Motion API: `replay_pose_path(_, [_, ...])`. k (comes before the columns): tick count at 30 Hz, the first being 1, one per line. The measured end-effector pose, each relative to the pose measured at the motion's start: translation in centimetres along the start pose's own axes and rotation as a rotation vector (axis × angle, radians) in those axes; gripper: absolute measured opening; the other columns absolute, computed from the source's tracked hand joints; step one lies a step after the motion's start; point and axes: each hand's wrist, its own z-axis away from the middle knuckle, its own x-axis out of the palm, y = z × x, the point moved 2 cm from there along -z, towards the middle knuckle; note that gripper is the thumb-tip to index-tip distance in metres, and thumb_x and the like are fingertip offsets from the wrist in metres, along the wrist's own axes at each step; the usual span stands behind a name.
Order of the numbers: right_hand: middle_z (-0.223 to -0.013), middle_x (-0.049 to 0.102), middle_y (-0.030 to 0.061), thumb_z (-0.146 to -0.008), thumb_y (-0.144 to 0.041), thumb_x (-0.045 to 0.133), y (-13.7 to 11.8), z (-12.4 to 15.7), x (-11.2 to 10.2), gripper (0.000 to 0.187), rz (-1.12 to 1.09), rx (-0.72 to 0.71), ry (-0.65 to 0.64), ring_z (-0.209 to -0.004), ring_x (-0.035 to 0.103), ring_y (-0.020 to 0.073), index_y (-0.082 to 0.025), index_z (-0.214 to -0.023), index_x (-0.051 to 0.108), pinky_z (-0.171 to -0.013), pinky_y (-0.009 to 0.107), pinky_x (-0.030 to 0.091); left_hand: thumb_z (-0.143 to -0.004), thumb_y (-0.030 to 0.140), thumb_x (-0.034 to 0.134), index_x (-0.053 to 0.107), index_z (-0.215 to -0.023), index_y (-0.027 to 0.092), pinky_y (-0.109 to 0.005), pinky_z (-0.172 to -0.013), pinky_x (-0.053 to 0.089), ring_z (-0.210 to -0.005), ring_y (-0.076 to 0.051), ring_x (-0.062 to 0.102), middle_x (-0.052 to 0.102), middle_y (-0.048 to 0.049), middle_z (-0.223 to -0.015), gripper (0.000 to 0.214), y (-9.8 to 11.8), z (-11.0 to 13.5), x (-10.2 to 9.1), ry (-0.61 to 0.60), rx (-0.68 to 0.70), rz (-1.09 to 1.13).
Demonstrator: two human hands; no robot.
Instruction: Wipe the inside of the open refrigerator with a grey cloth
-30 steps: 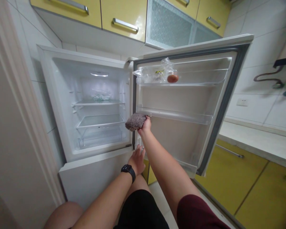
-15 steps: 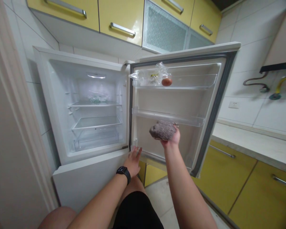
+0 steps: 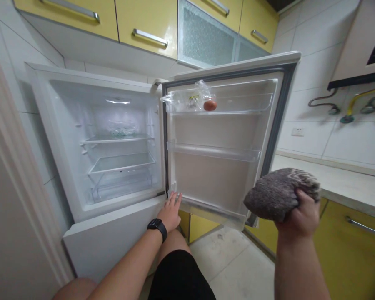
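My right hand [image 3: 301, 210] grips a bunched grey-brown cloth [image 3: 275, 193], patterned at one end, and holds it up at the right, just beyond the free edge of the fridge door [image 3: 218, 129]. The door stands wide open, its inner side facing me. My left hand [image 3: 170, 210], with a black watch on the wrist, has its fingers apart near the door's lower hinge corner; I cannot tell whether they touch it. In the top door rack [image 3: 246, 103] are a clear plastic bag [image 3: 187, 101] and a reddish-brown egg-like item [image 3: 210, 105].
Left of the door is the lit fridge interior [image 3: 62, 112] with glass shelves and a clear drawer [image 3: 121, 189]. A plastic bag [image 3: 121, 128] lies on the upper shelf. Yellow cabinets [image 3: 150, 21] hang above. A pale countertop [image 3: 356, 175] runs along the right, beneath gas pipes [image 3: 351, 104].
My right hand has carried the cloth from in front of the door's lower inside to the right, past the door's edge and closer to me. My left hand stays near the hinge corner.
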Motion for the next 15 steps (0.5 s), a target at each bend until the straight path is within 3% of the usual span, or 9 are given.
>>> replay_pose_path(2, [-0.112,0.075,0.0062,-0.074,-0.037,0.078,-1.6,-1.1,-2.3,0.045,0.258,-0.089,0.004,-0.110,0.072,0.0310,-0.033,-0.118,0.074,-0.113,0.063,0.049,-0.075,0.007,0.052,0.018,-0.172,0.014,-0.046,-0.137,0.023,-0.171,-0.030,0.007,0.019,-0.0164,-0.182,0.104,-0.2,0.0,0.2,0.005,0.005,-0.006])
replay_pose_path(4, [-0.117,0.075,0.0092,-0.075,-0.040,0.079,-3.2,-2.3,-2.8,0.045,0.553,-0.213,-0.161,-0.114,0.071,0.0330,-0.033,-0.120,0.074,-0.114,0.059,0.049,-0.075,0.007,0.053,0.018,-0.172,0.013,-0.046,-0.137,0.023,-0.171,-0.031,0.006,0.018,-0.0176,-0.182,0.103,-0.3,0.0,0.5,0.018,0.009,-0.016])
replay_pose_path(6, [-0.123,0.076,0.0110,-0.081,-0.045,0.074,-4.4,-3.5,-1.6,0.044,0.722,-0.347,-0.285,-0.118,0.070,0.0327,-0.031,-0.123,0.074,-0.112,0.053,0.052,-0.075,0.007,0.053,0.019,-0.172,0.011,-0.046,-0.137,0.022,-0.171,-0.032,0.005,0.017,-0.0189,-0.182,0.103,-0.5,0.0,0.8,0.036,0.014,-0.031])
replay_pose_path(9, [-0.129,0.075,0.0093,-0.088,-0.046,0.068,-4.8,-5.5,2.2,0.046,0.796,-0.526,-0.295,-0.119,0.070,0.0301,-0.029,-0.130,0.071,-0.108,0.047,0.054,-0.077,0.006,0.052,0.019,-0.171,0.009,-0.047,-0.138,0.022,-0.171,-0.034,0.006,0.017,-0.0208,-0.182,0.100,-0.8,0.0,1.3,0.054,0.033,-0.057])
replay_pose_path(12, [-0.122,0.077,0.0077,-0.090,-0.044,0.066,-2.8,-7.0,5.6,0.046,0.962,-0.483,-0.387,-0.103,0.071,0.0282,-0.031,-0.134,0.068,-0.093,0.043,0.057,-0.079,0.006,0.051,0.020,-0.171,0.006,-0.050,-0.138,0.021,-0.170,-0.036,0.007,0.020,-0.0230,-0.180,0.097,-1.0,0.1,1.6,0.075,0.059,-0.087])
replay_pose_path(15, [-0.115,0.076,0.0099,-0.090,-0.047,0.064,0.0,-7.1,5.9,0.047,1.097,-0.422,-0.431,-0.088,0.068,0.0266,-0.031,-0.134,0.068,-0.080,0.038,0.053,-0.080,0.006,0.050,0.022,-0.170,0.006,-0.051,-0.138,0.023,-0.170,-0.036,0.010,0.022,-0.0234,-0.180,0.094,-1.0,0.0,1.6,0.088,0.071,-0.098])
